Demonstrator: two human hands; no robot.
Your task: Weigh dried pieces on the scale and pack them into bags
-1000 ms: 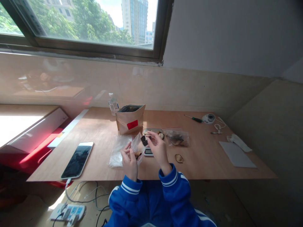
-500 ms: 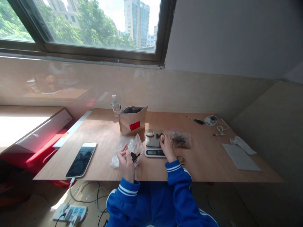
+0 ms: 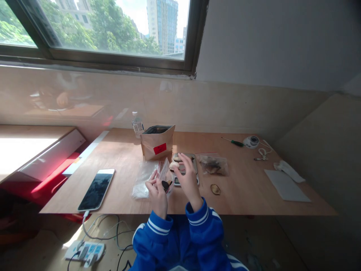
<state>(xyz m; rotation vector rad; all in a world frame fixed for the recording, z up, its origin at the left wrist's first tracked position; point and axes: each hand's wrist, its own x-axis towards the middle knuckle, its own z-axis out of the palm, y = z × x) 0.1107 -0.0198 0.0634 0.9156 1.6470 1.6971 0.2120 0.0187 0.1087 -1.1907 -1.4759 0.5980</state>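
Observation:
My left hand pinches the edge of a small clear zip bag, which has dark and tan dried pieces inside. Between the thumb and fingers of my right hand is a pale, rounded dried piece, close to the bag's mouth. Partly hidden behind that hand is a kitchen scale with a steel top, where some dried pieces still lie. To its right rests a second clear bag of dark dried pieces, with a brown dried slice in front of it.
Behind the scale stands an open kraft paper pouch beside a water bottle. A phone on its cable lies left. Flattened plastic bags are by my left hand. Farther right are a screwdriver, a dome camera and white paper.
My right hand has lifted the pale piece off the scale and carried it left to the bag. My left hand and the bag have shifted slightly right.

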